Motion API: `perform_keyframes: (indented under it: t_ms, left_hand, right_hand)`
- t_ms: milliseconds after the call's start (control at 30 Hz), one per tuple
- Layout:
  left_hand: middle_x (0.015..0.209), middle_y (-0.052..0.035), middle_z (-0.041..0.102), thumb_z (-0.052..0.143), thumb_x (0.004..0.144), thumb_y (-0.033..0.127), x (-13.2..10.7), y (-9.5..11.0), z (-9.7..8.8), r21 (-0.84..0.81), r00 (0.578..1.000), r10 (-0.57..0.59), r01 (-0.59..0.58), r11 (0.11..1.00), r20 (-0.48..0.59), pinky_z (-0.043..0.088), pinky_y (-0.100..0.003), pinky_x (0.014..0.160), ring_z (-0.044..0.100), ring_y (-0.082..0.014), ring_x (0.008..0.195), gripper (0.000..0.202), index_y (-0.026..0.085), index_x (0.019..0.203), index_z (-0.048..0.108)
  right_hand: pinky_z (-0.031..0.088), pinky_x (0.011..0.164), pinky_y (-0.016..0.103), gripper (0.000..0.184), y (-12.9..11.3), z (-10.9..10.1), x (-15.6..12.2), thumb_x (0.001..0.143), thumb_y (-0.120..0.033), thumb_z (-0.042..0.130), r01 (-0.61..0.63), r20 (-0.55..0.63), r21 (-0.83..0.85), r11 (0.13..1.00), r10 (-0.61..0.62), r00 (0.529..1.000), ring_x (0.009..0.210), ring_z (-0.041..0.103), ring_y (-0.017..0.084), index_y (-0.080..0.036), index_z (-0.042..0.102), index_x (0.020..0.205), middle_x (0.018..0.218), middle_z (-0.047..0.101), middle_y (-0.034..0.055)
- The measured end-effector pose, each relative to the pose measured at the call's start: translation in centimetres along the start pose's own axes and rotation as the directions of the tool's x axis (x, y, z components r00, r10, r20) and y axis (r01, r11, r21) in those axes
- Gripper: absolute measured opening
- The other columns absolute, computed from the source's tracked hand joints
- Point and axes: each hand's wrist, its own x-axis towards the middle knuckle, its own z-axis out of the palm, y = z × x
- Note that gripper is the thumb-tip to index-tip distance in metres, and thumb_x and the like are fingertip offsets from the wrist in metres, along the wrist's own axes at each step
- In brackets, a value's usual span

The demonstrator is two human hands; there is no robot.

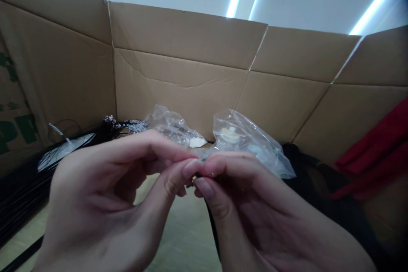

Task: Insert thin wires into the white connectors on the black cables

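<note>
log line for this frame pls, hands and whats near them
left hand: pinching small dark part | right hand: pinching same part, black cord below | near: clear plastic bag, cardboard wall

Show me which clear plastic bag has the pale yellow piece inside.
The bag on the right, just beyond the person's right hand; the other bag, further left, shows white at its end instead.

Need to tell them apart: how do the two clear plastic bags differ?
The left clear plastic bag shows a white piece at its end; the right clear plastic bag shows a pale yellow piece inside. The right bag looks larger than the left. Both are crumpled, against the cardboard wall.
</note>
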Motion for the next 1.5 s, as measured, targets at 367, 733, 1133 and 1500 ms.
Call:
perform_keyframes:
  t_ms: [367,733,1133,1500]
  left_hand:
    - [0.076,0.0111,0.074,0.071,0.084,0.020,-0.1,-0.1,-0.3,0.032,0.997,-0.036,0.034,0.999,0.070,0.055,-0.009,0.054,0.068,-0.0066,0.063,0.013,0.033,0.084,0.074]
    - [0.074,0.0123,0.073,0.066,0.085,0.051,-1.3,-0.6,-0.1,0.389,0.996,0.057,-0.029,0.921,-0.062,0.054,-0.011,0.051,0.069,-0.0071,0.062,0.019,0.034,0.079,0.072]
    - [0.077,0.0079,0.072,0.074,0.078,0.049,-1.5,-0.9,-0.3,0.206,0.997,-0.034,0.047,0.977,-0.069,0.053,-0.009,0.055,0.066,-0.0069,0.065,0.022,0.028,0.078,0.069]
    - [0.073,0.0076,0.073,0.070,0.083,0.012,0.1,0.6,1.1,-0.015,0.992,-0.102,0.103,0.995,0.070,0.052,-0.008,0.056,0.067,-0.0057,0.064,0.012,0.024,0.079,0.073]
  right_hand:
    - [0.060,0.063,0.012,0.009,0.2,-1.1,1.6,0.083,-0.012,0.068,-0.214,0.287,0.254,0.943,0.137,0.948,0.069,0.073,0.011,-0.018,0.072,0.079,0.076,0.074,-0.0005]
    - [0.059,0.063,0.014,0.010,0.2,-0.9,1.2,0.086,-0.015,0.067,-0.074,0.133,0.076,0.994,0.064,0.989,0.068,0.072,0.010,-0.021,0.068,0.078,0.074,0.072,-0.0041]
    - [0.054,0.062,0.015,0.018,-0.4,0.5,-0.1,0.086,-0.006,0.063,-0.009,-0.055,-0.053,0.999,0.006,0.998,0.071,0.069,0.008,-0.024,0.064,0.081,0.078,0.069,-0.0073]
    - [0.056,0.064,0.014,0.012,0.2,-0.8,1.0,0.087,-0.012,0.066,0.010,0.071,-0.097,0.995,-0.003,0.997,0.065,0.070,0.007,-0.022,0.066,0.080,0.075,0.071,-0.0073]
